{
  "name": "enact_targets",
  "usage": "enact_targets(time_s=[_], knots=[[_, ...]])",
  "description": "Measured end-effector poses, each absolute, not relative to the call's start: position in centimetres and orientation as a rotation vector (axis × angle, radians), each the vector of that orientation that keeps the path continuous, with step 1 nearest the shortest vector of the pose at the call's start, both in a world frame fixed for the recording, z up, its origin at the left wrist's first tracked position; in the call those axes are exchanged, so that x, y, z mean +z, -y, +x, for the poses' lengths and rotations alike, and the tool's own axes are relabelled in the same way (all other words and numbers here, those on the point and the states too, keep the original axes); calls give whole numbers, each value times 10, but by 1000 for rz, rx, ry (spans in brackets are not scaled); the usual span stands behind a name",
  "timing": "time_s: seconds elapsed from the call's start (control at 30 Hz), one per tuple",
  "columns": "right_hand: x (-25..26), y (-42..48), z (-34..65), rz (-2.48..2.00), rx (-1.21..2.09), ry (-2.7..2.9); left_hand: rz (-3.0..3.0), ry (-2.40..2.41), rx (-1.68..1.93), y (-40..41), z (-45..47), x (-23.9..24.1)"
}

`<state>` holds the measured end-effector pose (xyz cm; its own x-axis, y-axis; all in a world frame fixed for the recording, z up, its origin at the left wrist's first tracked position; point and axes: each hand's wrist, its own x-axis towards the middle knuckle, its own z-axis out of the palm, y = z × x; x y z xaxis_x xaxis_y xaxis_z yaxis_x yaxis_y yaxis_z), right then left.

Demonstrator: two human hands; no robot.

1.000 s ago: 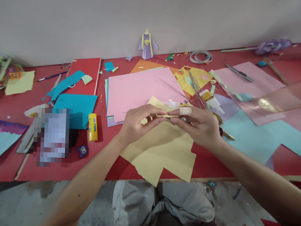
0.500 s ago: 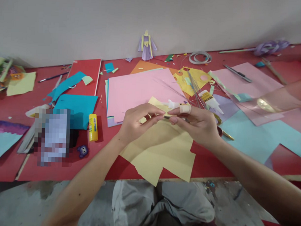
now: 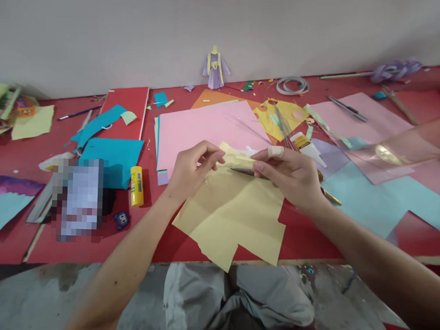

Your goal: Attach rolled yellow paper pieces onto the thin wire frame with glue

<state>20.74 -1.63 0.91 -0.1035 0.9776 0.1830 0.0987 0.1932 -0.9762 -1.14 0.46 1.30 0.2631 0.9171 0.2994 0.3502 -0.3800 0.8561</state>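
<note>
A small strip of pale yellow paper (image 3: 244, 161) is pinched between the thumb and fingers of my right hand (image 3: 292, 174), which has a bandage on one finger. My left hand (image 3: 195, 169) is a little to the left, its thumb and forefinger drawn together; whatever they may hold is too small to make out. Beneath the right hand, a dark pointed blade (image 3: 243, 172) sticks out to the left, and gold handles (image 3: 330, 196) show on the other side, apparently scissors. Below both hands lies a large cut sheet of yellow paper (image 3: 236, 209).
Pink sheets (image 3: 203, 126) lie behind my hands. A glue stick (image 3: 136, 186) and blue paper (image 3: 115, 161) are on the left. A white glue bottle (image 3: 309, 146), wires and a cutter knife (image 3: 347, 109) lie right. A paper doll (image 3: 215, 68) leans on the wall.
My left hand has moved left, away from the right hand, and no longer touches the paper strip. The right hand keeps the strip, and the dark blade beneath now shows.
</note>
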Motion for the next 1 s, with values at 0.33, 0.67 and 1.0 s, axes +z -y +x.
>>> enact_targets(time_s=[0.33,0.67,1.0], knots=[[8,13,207,-1059,1143,1419,2633,-1267,381,-24,-35,5],[7,12,207,-1093,1176,1421,2635,-1192,486,-24,-32,1],[4,8,212,-1056,1348,1351,1650,-1118,1008,-34,-46,14]])
